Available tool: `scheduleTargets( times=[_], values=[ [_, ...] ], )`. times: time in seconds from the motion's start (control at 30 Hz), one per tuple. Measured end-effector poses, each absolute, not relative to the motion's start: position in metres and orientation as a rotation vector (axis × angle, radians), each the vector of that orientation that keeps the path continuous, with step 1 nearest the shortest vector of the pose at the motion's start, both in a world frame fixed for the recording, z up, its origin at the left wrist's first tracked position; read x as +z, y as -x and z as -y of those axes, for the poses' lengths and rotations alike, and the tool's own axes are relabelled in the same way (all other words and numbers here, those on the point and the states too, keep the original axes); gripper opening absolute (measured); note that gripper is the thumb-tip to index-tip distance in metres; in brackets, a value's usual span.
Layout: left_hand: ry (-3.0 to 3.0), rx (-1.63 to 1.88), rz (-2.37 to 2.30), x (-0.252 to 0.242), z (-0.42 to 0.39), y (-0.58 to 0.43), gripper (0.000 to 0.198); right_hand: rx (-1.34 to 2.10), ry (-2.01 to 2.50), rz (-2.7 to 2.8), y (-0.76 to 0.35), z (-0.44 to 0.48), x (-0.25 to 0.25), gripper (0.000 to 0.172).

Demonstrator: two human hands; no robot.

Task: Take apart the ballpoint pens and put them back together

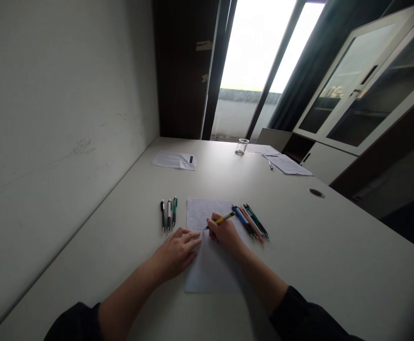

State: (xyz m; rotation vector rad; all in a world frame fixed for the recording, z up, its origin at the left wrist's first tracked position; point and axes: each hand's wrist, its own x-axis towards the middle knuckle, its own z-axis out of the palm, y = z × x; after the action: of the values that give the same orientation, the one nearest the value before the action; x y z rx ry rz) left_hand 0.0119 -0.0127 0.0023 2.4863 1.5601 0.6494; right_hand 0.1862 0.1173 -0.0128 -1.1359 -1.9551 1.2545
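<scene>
A sheet of paper (210, 277) lies on the table in front of me, its upper part covered with lines of writing and its lower part blank. My right hand (224, 232) grips a yellow pen (225, 218), whose tip meets the paper near the middle. Across the sheet's left edge rests my left hand (179, 251), fingers stretched out and lying flat. Left of the paper stand side by side three pens (169, 214), black, white and green. Several more pens (251, 221), blue, pinkish and dark green, lie in a bunch at the right, partly over the sheet's edge.
Farther back on the white table (132, 203) are a creased paper (175, 160), a clear glass (241, 147) and papers (285, 163) with a pen (271, 165) beside them. A round cable hole (316, 193) sits at the right. A wall (68, 118) borders the left side.
</scene>
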Motion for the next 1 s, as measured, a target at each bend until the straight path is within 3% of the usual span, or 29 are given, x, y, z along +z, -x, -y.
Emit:
scheduleTargets(
  times=[0.27,0.53,0.7,0.73,0.9,1.0],
  values=[
    [-2.487,0.619,-1.569,0.003,0.013,-0.012,0.039,1.266,1.086,1.905,-0.189,-0.118,-0.009,0.031],
    [-2.465,0.606,-1.557,0.005,0.014,-0.011,0.038,1.385,1.047,1.501,-0.211,-0.127,0.0,0.046],
    [-2.424,0.623,-1.526,0.002,0.013,-0.009,0.038,1.355,1.043,1.54,-0.237,-0.137,0.014,0.038],
    [-2.414,0.629,-1.518,0.002,0.013,-0.008,0.038,1.337,1.049,1.532,-0.243,-0.14,0.016,0.04],
    [-2.354,0.668,-1.482,0.0,0.012,-0.005,0.038,1.153,1.18,1.449,-0.278,-0.156,0.017,0.087],
    [-2.328,0.691,-1.479,0.001,0.012,-0.005,0.038,1.109,1.244,1.497,-0.299,-0.166,0.014,0.086]
  ],
)
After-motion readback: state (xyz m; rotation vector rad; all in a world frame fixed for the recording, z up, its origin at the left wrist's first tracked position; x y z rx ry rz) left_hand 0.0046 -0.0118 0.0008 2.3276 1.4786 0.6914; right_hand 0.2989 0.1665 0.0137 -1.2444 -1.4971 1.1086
